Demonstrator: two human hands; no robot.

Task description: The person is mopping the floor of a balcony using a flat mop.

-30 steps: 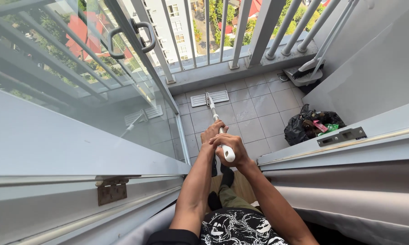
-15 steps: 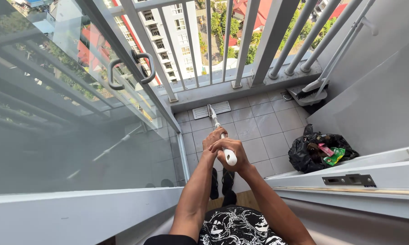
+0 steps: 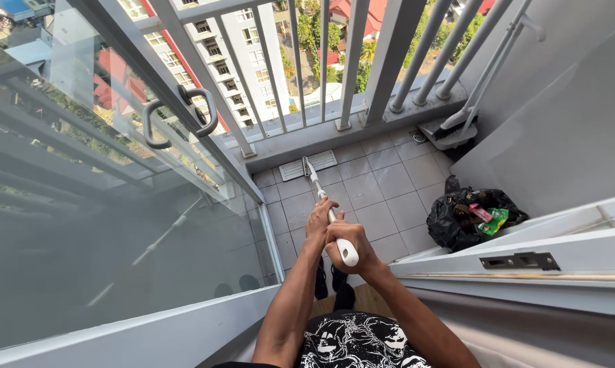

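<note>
I hold a white flat mop by its pole (image 3: 314, 182) with both hands. My left hand (image 3: 319, 219) grips the pole lower down, and my right hand (image 3: 349, 246) wraps the white top end just above it. The mop's flat rectangular head (image 3: 309, 165) lies on the grey tiled balcony floor (image 3: 382, 184), close to the base of the railing. My arms reach out over my patterned black shirt and my feet in dark sandals.
An open glass door (image 3: 116, 225) with a looped handle (image 3: 178, 116) stands at left. White railing bars (image 3: 362, 61) close the far side. A black rubbish bag (image 3: 467, 218) sits at right by the wall, a broom and dustpan (image 3: 450, 129) in the far corner.
The mop head has slid away from me toward the railing base. My hands stay on the pole, and the view has shifted slightly forward through the doorway.
</note>
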